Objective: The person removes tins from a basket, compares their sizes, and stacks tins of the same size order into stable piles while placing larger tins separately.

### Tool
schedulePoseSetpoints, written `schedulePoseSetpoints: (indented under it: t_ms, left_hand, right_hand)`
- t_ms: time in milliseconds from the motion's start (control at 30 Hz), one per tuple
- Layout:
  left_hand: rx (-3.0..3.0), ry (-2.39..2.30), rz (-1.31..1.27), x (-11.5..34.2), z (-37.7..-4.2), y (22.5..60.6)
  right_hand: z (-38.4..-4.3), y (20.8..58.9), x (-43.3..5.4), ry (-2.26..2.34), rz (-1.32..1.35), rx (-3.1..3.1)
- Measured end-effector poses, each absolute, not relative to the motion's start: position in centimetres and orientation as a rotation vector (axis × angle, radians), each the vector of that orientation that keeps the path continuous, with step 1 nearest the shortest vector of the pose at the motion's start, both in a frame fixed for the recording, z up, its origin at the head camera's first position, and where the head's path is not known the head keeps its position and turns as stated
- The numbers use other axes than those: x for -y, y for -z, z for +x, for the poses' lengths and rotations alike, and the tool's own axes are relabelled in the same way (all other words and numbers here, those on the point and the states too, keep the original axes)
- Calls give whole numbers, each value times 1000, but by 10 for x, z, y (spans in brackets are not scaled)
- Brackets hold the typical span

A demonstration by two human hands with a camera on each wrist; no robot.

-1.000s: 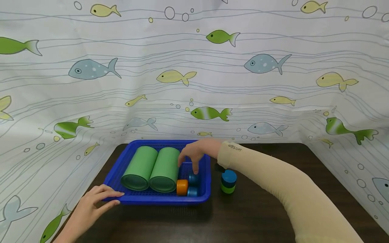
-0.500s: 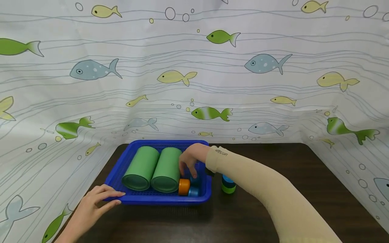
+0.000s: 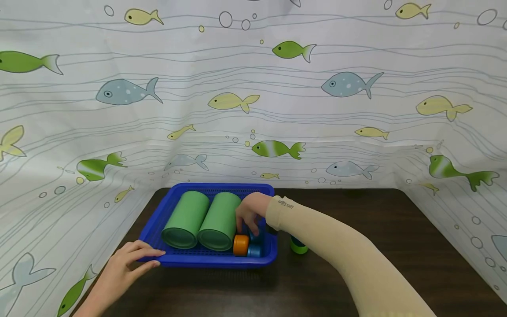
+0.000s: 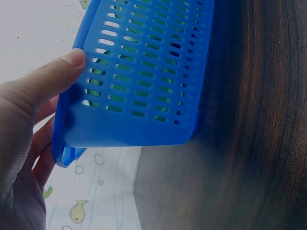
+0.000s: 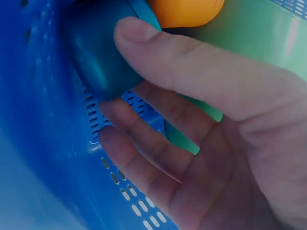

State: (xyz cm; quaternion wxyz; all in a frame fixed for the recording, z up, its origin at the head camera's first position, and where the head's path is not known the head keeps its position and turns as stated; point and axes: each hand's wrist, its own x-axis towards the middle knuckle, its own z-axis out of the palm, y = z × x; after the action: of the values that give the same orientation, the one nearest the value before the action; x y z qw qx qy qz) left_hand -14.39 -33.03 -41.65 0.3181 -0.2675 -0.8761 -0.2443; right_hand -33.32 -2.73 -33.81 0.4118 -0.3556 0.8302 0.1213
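A blue perforated plastic basket (image 3: 214, 260) stands on the table. My left hand (image 3: 123, 267) grips its near left corner; in the left wrist view, the thumb lies on the outer wall and the fingers pass behind the rim. Inside the basket's right side, my right hand (image 3: 250, 210) pinches a small blue cylinder (image 5: 98, 55), thumb on top and fingers beneath. Next to it are a small orange cylinder (image 3: 240, 245) and another blue cylinder (image 3: 255, 251). Two large green canisters, one on the left (image 3: 186, 220) and one nearer the hand (image 3: 220, 222), lie side by side.
A blue and lime-green cylinder (image 3: 299, 247) stands on the dark wooden table (image 3: 336, 290) right of the basket, partly hidden by the right sleeve (image 3: 321, 237). A white fish-print sheet (image 3: 237, 66) hangs behind and along both sides.
My right hand has lowered into the basket and closed on the small blue cylinder, its sleeve now covering more of the cylinder outside. My left hand stays on the basket corner.
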Motion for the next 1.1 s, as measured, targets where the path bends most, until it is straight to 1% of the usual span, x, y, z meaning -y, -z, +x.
schedulePoseSetpoints:
  t_ms: [200, 433, 800, 1100]
  left_hand:
    - [2286, 665, -713, 329, -146, 419]
    - [2260, 679, -737, 329, -150, 420]
    - [2269, 665, -742, 329, -149, 419]
    - [2342, 606, -694, 331, -145, 415]
  right_hand:
    - [-335, 346, 29, -342, -860, -2091]
    - [-337, 347, 27, -402, -898, -2092]
    - [-337, 340, 17, -261, -894, -2044]
    - [-346, 329, 6, -66, -1000, -2020]
